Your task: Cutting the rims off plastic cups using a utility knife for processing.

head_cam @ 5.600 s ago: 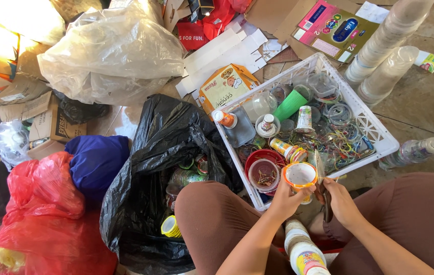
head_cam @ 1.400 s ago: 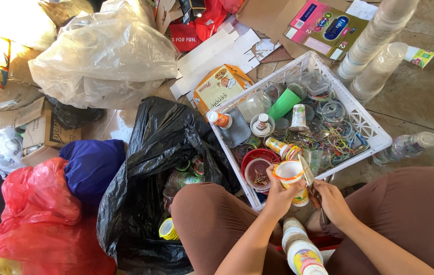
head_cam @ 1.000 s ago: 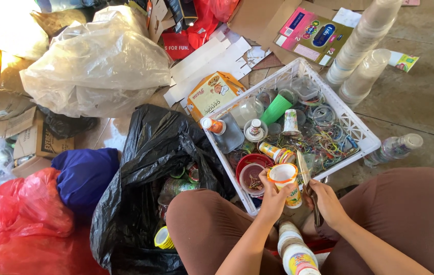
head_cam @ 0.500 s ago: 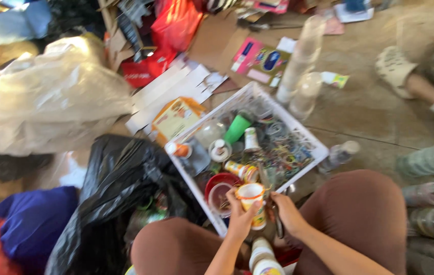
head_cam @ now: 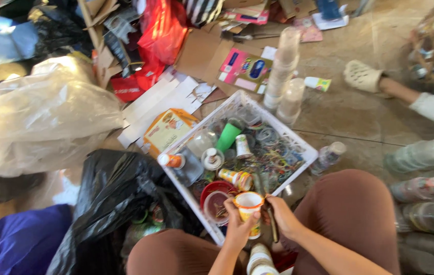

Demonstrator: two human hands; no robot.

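My left hand [head_cam: 238, 228] grips a small orange and white paper cup [head_cam: 249, 205] between my knees. My right hand [head_cam: 284, 218] touches the cup's right side and holds a dark thin tool [head_cam: 273, 229], which looks like scissors pointing down. Both hands hover at the near edge of a white plastic crate [head_cam: 298, 143] filled with bottles, lids, cups and tangled bits. A red bowl [head_cam: 216, 202] lies in the crate just left of the cup. More stacked cups [head_cam: 260, 259] stand below my hands.
A black bin bag [head_cam: 115, 198] lies open at my left knee, a large clear bag [head_cam: 38, 119] behind it. Tall stacks of clear cups [head_cam: 284, 69] stand beyond the crate. Flattened cardboard and boxes lie further back. Another person's foot [head_cam: 364, 76] and sleeve are at right, beside clear bottles [head_cam: 426, 153].
The camera has tilted up and swung right, bringing in the floor, another person's foot and more bottles. My hands stay on the cup at the crate's near edge.
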